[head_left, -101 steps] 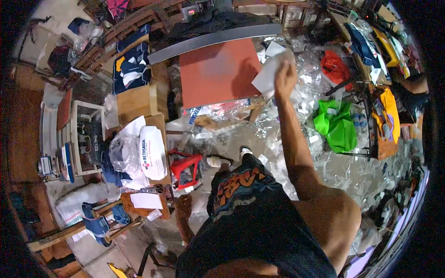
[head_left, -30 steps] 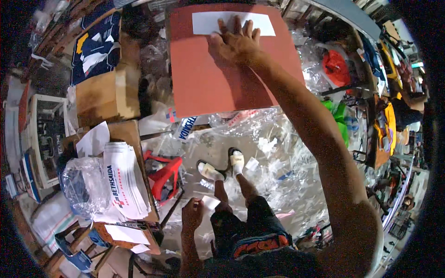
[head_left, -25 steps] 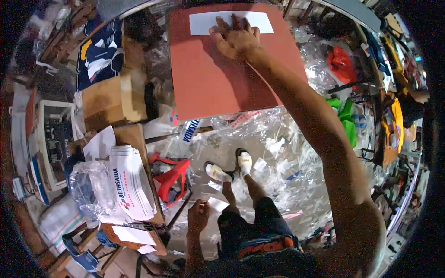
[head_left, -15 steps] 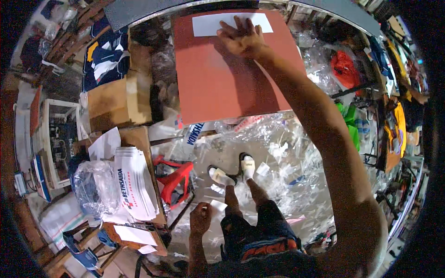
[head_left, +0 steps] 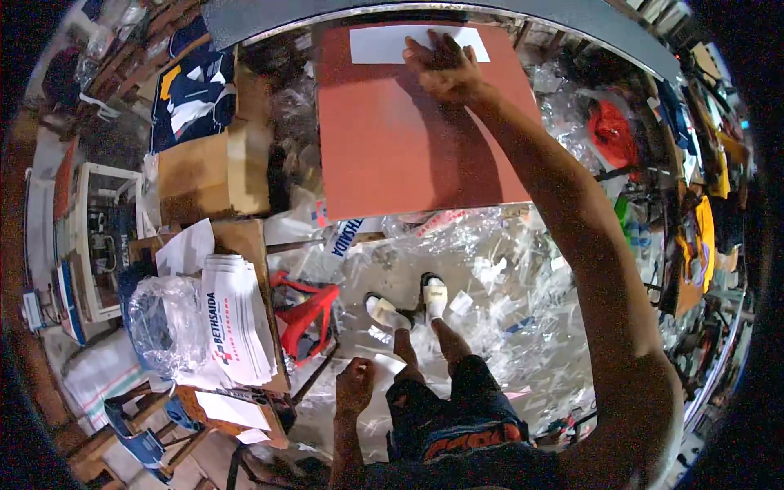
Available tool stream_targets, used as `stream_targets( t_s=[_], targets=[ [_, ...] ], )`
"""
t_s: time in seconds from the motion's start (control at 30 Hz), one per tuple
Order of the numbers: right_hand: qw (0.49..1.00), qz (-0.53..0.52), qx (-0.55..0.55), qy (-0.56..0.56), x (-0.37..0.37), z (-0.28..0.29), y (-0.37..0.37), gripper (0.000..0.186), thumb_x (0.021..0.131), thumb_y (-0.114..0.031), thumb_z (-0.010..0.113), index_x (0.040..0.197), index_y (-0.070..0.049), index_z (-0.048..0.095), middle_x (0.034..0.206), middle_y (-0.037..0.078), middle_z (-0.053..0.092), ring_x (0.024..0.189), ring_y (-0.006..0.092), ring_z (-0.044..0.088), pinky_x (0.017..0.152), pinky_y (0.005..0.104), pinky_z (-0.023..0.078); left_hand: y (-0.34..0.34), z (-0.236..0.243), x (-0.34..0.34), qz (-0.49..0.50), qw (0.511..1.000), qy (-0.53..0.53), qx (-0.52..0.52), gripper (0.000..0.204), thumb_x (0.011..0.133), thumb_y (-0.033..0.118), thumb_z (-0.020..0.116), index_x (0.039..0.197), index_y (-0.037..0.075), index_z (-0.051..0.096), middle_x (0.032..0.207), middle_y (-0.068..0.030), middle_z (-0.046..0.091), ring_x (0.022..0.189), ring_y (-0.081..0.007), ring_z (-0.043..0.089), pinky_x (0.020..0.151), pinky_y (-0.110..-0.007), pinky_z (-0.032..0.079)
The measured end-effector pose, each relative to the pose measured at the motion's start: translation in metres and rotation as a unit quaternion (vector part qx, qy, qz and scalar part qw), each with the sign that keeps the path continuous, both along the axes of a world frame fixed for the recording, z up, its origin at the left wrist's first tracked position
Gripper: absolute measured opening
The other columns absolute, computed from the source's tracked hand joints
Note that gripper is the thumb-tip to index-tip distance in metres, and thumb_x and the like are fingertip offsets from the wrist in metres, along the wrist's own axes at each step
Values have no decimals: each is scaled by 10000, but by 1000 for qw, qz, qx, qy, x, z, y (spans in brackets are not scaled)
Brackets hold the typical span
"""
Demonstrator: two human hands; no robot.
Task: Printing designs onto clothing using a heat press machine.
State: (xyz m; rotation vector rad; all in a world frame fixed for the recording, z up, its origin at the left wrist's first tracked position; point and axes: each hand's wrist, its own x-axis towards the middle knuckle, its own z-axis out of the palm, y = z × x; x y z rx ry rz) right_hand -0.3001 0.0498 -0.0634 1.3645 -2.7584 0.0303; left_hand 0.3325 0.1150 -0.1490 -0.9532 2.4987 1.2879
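My right hand (head_left: 445,69) lies with fingers spread on a white paper strip (head_left: 377,45) near the far edge of a red square board (head_left: 384,163); its shadow falls across the board. A long grey bar (head_left: 294,18) runs beyond the board. My left hand (head_left: 355,380) is low at the middle, closed on a small white paper piece (head_left: 387,364), beside my leg.
Cardboard boxes (head_left: 192,175) with navy garments stand at left, above stacked white printed bags (head_left: 241,318) and plastic wrap. A red frame (head_left: 306,327) stands beside them. Plastic scraps (head_left: 490,269) litter the floor. Red and yellow items (head_left: 608,131) are at right.
Since 3.4 seconds ago, my right hand has brought white paper down onto the red board. Over the last second it has shifted slightly rightward along the strip. The view has also shifted.
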Motion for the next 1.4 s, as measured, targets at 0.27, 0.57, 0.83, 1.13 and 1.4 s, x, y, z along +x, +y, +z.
stream_targets(
  t_s=[0.27, 0.57, 0.83, 1.13, 1.4],
  targets=[
    [992, -4, -123, -22, 17, 25, 24, 683, 1030, -645, 350, 1584, -247, 385, 1627, 131, 375, 1536, 305, 281, 1251, 543, 151, -6, 42, -45, -11, 999, 43, 6, 189, 986, 239, 666, 1097, 92, 625, 899, -132, 716, 800, -292, 713, 699, -415, 554],
    [673, 252, -102, -688, 193, 92, 141, 727, 941, -383, 755, 1544, -113, 451, 1442, 163, 595, 1318, 244, 564, 1136, 466, 413, -75, 196, -233, 44, 965, 228, 124, 186, 1017, 194, 646, 1049, 11, 643, 915, -19, 652, 813, -85, 576, 720, -249, 455],
    [686, -77, -272, -670, 140, 78, 185, 197, 914, -105, 777, 1094, -40, 733, 868, -48, 684, 676, 34, 520, 594, 224, 386, -152, 172, -321, 126, 931, 341, 29, 203, 1045, 182, 615, 1060, -20, 624, 918, -29, 672, 853, -52, 567, 730, -232, 450],
    [618, -128, -445, -636, 110, 65, 209, 187, 937, -64, 682, 1118, -66, 634, 1073, 24, 670, 841, 105, 633, 695, 251, 510, -138, 167, -328, 179, 906, 306, 233, 177, 1047, 126, 553, 1192, 37, 598, 1107, -83, 648, 890, -118, 601, 747, -254, 497],
    [545, -89, -433, -712, 116, 80, 226, 450, 915, 3, 617, 1364, 0, 588, 1046, 74, 718, 924, 164, 708, 815, 330, 573, -143, 166, -321, 99, 921, 267, 265, 355, 944, -15, 541, 1291, -43, 607, 1136, -116, 672, 964, -177, 686, 810, -272, 516]
  ],
)
